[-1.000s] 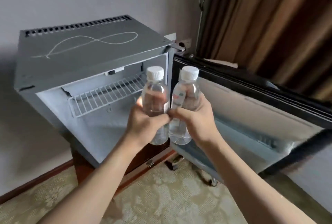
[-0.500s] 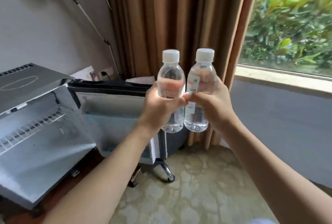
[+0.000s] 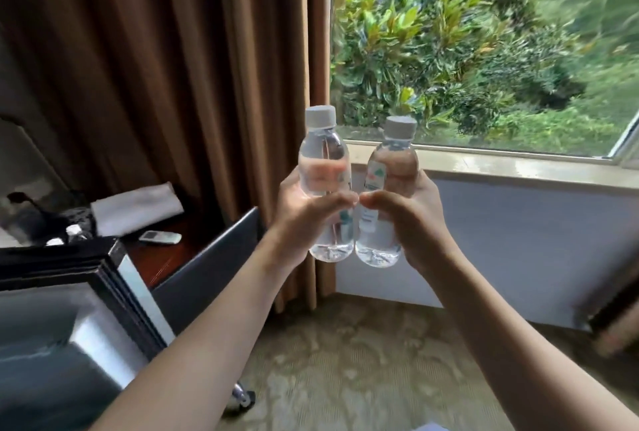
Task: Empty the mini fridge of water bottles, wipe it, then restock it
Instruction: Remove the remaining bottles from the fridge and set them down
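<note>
Before the window, my left hand (image 3: 307,212) grips one water bottle (image 3: 326,185) and my right hand (image 3: 411,219) another bottle (image 3: 382,195), upright, touching, away from the fridge door (image 3: 114,278) at left, I judge for emptying.

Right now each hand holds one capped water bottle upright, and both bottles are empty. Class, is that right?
Not quite. The head view shows the left hand and right hand each holding an upright, capped bottle, but the left bottle and right bottle are full of clear water, not empty.
</note>
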`<state>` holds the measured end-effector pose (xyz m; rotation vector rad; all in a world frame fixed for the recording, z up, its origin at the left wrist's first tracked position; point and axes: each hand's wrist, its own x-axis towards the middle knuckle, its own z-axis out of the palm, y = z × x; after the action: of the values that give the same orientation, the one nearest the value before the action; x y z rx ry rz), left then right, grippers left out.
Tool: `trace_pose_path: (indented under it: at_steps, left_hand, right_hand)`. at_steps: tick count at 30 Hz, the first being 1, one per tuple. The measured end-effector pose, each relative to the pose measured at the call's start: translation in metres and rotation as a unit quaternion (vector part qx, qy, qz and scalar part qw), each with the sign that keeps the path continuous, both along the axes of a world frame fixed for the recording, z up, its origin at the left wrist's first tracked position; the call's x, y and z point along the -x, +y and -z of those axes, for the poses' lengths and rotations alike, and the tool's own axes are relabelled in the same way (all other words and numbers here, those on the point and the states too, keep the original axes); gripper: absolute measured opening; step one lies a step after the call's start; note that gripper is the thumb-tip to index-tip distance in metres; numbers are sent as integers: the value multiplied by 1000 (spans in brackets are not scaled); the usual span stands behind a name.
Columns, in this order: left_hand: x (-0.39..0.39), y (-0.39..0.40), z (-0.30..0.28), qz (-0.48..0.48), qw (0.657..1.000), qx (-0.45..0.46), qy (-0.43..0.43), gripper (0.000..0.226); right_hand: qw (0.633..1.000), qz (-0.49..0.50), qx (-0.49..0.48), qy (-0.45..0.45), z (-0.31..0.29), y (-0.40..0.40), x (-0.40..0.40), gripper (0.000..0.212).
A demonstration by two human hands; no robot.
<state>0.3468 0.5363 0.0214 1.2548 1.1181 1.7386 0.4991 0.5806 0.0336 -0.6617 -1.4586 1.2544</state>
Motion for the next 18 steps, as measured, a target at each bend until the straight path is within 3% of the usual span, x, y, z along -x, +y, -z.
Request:
trace_pose_path:
  at_steps: [5,10,15,18]
  left_hand:
    - [39,84,7,14,1000,2,-28,37]
    - [77,140,9,1,999,12,-38,51]
    - [130,179,17,-20,998,25,-60,53]
    - [174,198,25,-87,992,48,-75,53]
  right_hand:
    - [1000,8,-4,-4,5,86,44,35]
    - [1000,0,11,-1,8,156,84,39]
    - [996,-81,39,-3,25,219,152,45]
    - [991,-130,38,-18,37,254,210,48]
